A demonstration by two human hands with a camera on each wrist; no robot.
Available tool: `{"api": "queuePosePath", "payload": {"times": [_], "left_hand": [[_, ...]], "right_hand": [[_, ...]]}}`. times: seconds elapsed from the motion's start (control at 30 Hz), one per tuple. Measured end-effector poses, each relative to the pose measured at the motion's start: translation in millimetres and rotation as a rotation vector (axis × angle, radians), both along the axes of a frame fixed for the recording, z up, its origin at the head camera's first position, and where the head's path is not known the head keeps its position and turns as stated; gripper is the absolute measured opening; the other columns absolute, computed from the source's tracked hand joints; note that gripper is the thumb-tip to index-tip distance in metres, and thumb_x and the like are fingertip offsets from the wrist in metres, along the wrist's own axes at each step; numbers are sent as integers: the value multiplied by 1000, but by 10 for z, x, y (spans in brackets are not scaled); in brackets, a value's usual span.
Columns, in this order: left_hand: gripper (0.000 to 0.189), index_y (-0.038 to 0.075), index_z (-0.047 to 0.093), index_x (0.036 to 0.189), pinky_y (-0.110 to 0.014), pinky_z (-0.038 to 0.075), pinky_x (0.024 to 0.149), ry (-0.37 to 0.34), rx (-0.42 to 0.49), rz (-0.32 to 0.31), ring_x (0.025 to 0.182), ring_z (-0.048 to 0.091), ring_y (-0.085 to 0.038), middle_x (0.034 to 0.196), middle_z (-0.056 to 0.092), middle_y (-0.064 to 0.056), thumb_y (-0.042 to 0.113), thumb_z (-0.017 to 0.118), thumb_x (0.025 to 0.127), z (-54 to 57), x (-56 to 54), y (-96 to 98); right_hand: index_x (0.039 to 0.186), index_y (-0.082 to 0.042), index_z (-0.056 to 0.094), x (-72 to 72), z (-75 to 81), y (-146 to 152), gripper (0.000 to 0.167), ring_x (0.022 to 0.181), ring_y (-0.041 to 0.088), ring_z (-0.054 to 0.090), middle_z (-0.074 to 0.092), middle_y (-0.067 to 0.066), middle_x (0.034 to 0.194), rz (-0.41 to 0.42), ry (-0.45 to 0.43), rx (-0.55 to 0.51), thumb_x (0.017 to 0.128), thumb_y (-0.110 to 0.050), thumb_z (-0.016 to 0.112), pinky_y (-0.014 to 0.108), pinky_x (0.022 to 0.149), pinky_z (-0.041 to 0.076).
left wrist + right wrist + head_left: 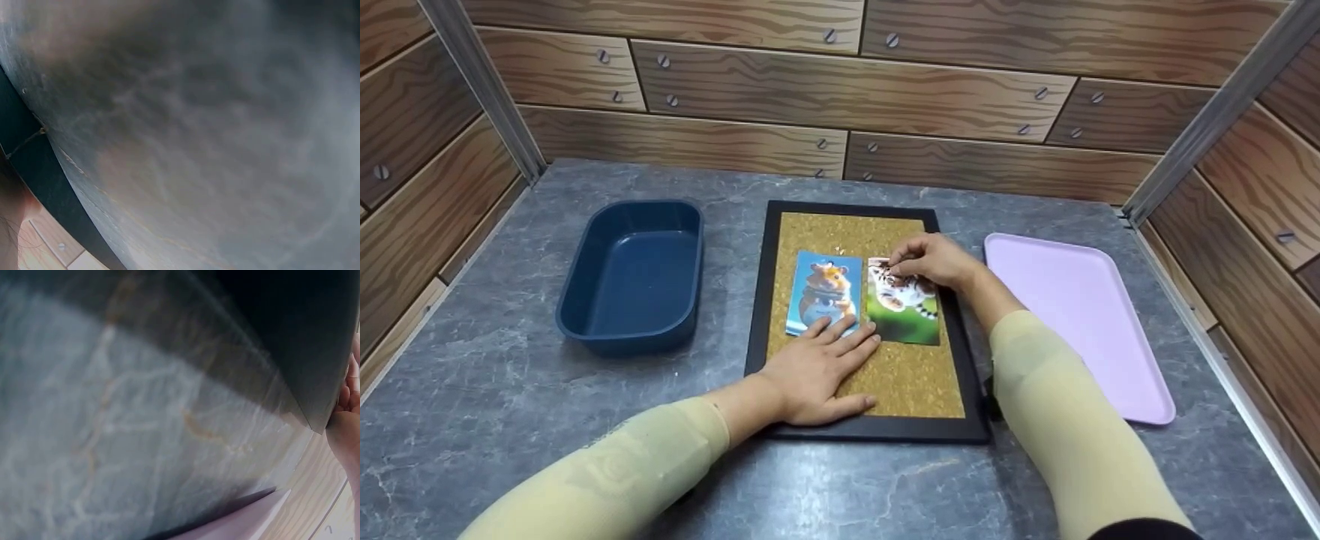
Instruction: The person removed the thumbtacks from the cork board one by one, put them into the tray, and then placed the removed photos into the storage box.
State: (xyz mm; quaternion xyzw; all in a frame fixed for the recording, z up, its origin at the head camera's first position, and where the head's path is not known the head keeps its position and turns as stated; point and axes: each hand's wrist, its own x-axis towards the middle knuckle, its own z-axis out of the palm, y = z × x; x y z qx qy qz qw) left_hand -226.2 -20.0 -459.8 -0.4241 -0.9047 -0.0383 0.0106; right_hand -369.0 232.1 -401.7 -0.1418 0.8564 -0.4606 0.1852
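Note:
A black-framed cork board (915,382) lies on the table with two picture cards side by side on it. The hamster card (825,281) is on the left, the tiger card (911,319) on the right. My left hand (821,375) rests flat on the board with fingers spread, its fingertips over the bottom of the hamster card and near the tiger card. My right hand (934,259) is curled at the tiger card's top, thumb and forefinger pinched together; whatever small thing is between them is hidden. Tiny clear bits (838,250) show above the hamster card.
A deep blue bin (634,281) stands left of the board. To the right lies a flat pink tray (1084,322), partly behind my right forearm. Wood-patterned panels (840,90) close off the table's back and sides. Both wrist views show mostly tabletop and the board's dark edge.

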Motion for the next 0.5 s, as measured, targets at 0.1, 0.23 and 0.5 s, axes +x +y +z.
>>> {"api": "queuePosePath", "payload": {"times": [0.1,0.23,0.5], "left_hand": [[86,19,13,159,-50,11,123,0,-2,0,153,7,-26,166,11,0,75,16,94,-4,-2,-1],[86,19,13,159,-50,12,123,2,0,1,153,7,-26,166,11,0,75,16,94,-10,-3,-4],[87,19,13,159,-50,12,123,-4,-3,4,153,7,-26,166,10,0,75,16,94,6,3,-3]], "right_hand": [[108,8,67,-5,-3,3,24,53,14,52,70,10,81,-6,-3,0,90,-7,70,26,45,43],[109,5,69,-124,-150,56,25,53,12,50,69,7,82,-18,3,-1,90,-11,71,25,44,42],[104,-3,72,-203,-273,107,23,51,9,48,68,-3,87,-37,43,-6,88,-20,74,23,44,42]]}}
